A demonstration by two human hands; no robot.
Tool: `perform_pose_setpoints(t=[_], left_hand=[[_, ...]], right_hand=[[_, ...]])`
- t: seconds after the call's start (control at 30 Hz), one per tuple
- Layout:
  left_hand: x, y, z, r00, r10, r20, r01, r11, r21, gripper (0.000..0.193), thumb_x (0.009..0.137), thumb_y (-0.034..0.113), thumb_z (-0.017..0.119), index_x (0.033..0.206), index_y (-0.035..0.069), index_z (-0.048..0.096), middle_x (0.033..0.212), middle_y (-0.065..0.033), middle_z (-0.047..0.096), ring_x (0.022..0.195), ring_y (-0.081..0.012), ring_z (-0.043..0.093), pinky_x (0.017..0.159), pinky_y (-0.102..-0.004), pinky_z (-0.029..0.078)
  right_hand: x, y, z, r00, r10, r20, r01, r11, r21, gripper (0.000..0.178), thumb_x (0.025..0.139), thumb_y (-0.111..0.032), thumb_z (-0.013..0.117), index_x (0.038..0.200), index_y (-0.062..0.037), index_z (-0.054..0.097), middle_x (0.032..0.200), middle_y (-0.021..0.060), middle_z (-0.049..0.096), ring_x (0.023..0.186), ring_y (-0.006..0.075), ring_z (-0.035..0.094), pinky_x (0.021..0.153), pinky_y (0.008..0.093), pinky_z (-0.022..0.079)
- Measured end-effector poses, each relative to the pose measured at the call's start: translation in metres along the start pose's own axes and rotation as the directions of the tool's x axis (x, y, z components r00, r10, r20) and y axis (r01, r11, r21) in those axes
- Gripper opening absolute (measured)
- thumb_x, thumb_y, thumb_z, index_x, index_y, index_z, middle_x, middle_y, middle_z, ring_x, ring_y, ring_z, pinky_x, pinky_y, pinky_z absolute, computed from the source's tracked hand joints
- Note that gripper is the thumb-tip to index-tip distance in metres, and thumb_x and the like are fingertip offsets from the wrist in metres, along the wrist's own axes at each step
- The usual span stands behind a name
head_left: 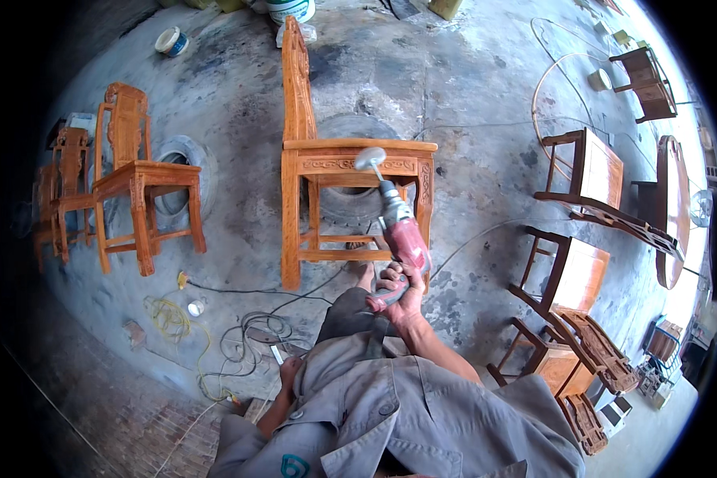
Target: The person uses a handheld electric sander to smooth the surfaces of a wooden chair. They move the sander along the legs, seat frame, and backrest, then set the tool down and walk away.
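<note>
My right hand is wrapped round the grip of a red and grey power drill. A round pale disc pad sits on the drill's shaft, in front of the chair's carved side rail. The wooden chair, orange-brown and side-on with its back at the left, stands right before me. Whether the pad touches the rail I cannot tell. Low at my left side, my left hand is closed round a narrow white strip; its exact kind does not show.
More wooden chairs stand at left and right. Dark cable and yellow cord lie coiled on the floor near my left, beside a small white cup. A tyre lies behind the near chair. Buckets stand far off.
</note>
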State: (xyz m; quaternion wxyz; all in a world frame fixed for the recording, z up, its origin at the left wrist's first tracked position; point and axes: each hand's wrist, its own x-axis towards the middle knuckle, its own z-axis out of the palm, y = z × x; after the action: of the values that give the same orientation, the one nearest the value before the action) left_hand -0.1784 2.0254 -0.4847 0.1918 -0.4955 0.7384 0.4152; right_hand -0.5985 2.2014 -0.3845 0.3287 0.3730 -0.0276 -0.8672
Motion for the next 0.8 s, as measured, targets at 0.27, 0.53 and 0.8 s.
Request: perform_pose_setpoints(t=[0.27,0.53,0.8], left_hand=[[0.033,-0.011,-0.003,0.996,-0.016,0.087,0.014,1.0,0.025,0.038,0.089,0.037,0.063,0.104,0.002,0.069,0.098,-0.0174,0.07,0.092,-0.0293,0.069,0.08,-0.0361,0.053],[0.047,0.029,-0.036,0.997,0.005,0.076,-0.004,1.0,-0.006,0.03,0.087,0.024,0.063,0.105,0.001,0.068,0.095,-0.0136,0.072,0.09,-0.0211,0.07,0.079,-0.0332,0.054],[0.06,0.023,-0.027,0.984,0.164,0.076,-0.159,0.985,-0.064,0.027,0.085,0.023,0.062,0.097,0.0,0.069,0.092,-0.0131,0.071,0.085,-0.0208,0.068,0.077,-0.0327,0.053]], right_hand=[[-0.005,-0.014,-0.007,0.99,-0.138,-0.029,0.14,0.988,0.065,0.012,0.085,-0.013,0.059,0.081,-0.0074,0.049,0.069,0.0,0.048,0.057,0.0108,0.046,0.054,0.0221,0.044],[-0.001,0.002,-0.009,0.996,-0.081,-0.044,0.084,0.993,0.08,0.014,0.086,-0.014,0.06,0.082,-0.0056,0.05,0.067,0.0031,0.049,0.054,0.0114,0.044,0.05,0.0225,0.042],[-0.016,-0.031,0.013,0.989,-0.147,-0.004,0.146,0.987,0.071,0.011,0.084,-0.01,0.058,0.08,-0.0068,0.049,0.067,-0.0004,0.047,0.057,0.0089,0.047,0.05,0.0218,0.044]])
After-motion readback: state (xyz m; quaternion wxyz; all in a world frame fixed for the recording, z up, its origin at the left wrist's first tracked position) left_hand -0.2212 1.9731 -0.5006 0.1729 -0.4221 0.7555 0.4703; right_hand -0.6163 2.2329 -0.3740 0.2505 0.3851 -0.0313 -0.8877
